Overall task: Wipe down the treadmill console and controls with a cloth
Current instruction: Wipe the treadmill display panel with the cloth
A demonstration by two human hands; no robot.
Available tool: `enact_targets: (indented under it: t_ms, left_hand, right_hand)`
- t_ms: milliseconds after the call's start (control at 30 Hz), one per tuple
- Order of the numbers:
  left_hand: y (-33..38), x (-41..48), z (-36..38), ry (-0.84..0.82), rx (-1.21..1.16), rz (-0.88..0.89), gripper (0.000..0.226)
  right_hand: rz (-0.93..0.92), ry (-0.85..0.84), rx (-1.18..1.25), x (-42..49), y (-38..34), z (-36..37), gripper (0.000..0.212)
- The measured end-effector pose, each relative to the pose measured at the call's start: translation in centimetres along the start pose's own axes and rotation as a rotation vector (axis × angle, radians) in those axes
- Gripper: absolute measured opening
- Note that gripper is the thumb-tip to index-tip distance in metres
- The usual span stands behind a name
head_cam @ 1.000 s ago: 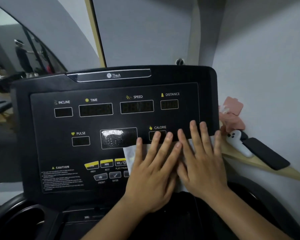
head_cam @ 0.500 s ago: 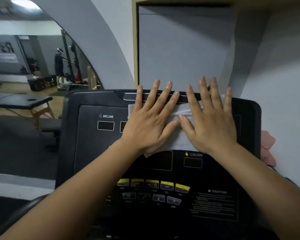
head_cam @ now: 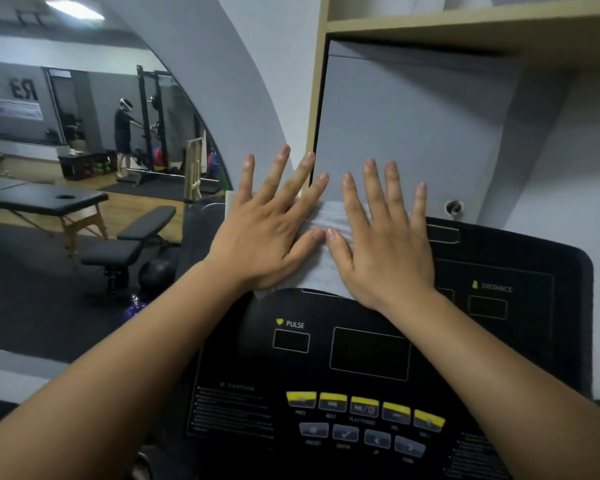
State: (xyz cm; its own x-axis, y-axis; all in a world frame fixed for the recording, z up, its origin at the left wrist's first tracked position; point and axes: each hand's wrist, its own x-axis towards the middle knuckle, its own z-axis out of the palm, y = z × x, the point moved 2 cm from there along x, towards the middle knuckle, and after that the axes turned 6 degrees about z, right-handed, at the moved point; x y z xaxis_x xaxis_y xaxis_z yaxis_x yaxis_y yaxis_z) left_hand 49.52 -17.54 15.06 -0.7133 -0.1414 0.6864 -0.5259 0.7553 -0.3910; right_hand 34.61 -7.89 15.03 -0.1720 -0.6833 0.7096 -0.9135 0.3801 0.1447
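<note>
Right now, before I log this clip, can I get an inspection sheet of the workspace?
Surface: black treadmill console, angled; displays dark.
Job's things: white cloth spread flat over the console's upper left part, reaching its top edge.
Controls: yellow buttons and grey buttons in two rows near the bottom, uncovered.
Clutter: nothing seen on the console.
Hands: left hand and right hand both flat on the cloth, fingers spread, thumbs almost touching.
Cables: nothing seen.
Surroundings: grey wall behind, wooden shelf above; at left a mirror showing a massage table, weight bench, squat rack and a person.
</note>
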Motion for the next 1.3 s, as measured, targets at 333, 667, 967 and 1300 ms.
enact_targets:
  t_ms: [333,667,967,1300]
  left_hand:
    - [-5.6,-6.4,-0.2,0.036,-0.122,-0.151,0.071]
    - [-2.0,-14.2,0.9,0.029,-0.218,-0.241,0.074]
    - [1.9,-20.8,-0.4,-0.044,-0.215,-0.258,0.087]
    - [3.4,-19.8,1.7,-0.028,-0.188,-0.253,0.068]
  right_hand:
    - [-0.114,0.008,-0.030,2.0,-8.9,0.7,0.069]
    - [-0.207,-0.014,-0.002,-3.2,-11.6,1.6,0.070]
    - [-0.248,-0.055,0.068,-11.6,-11.8,2.7,0.071]
    - [-0.331,-0.053,0.005,-11.8,-12.0,3.4,0.066]
